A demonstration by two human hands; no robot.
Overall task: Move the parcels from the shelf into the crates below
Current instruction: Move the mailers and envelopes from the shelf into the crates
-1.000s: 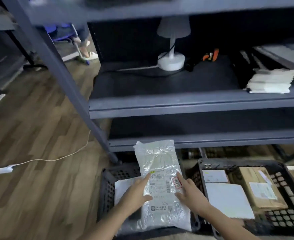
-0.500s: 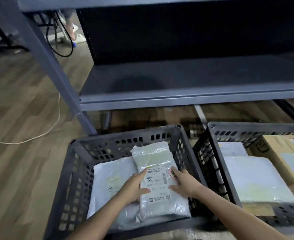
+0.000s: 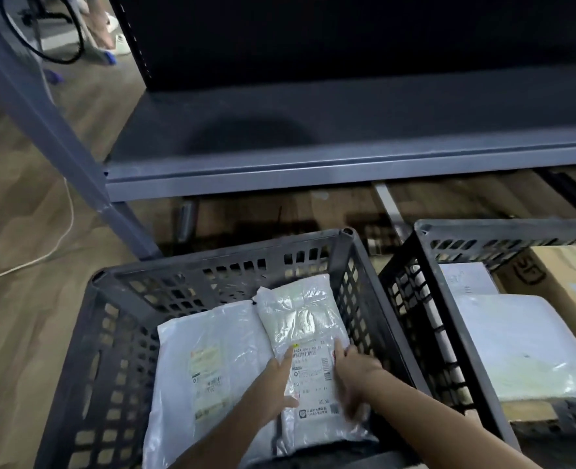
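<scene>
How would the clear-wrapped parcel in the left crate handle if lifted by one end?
The clear-wrapped parcel would probably bend somewhat: its film is crinkled and loose around a fairly flat pack. The glossy wrap looks slippery, so it may slide on the white mailer bag beneath. It is likely light for its size, judging by that flatness.
</scene>
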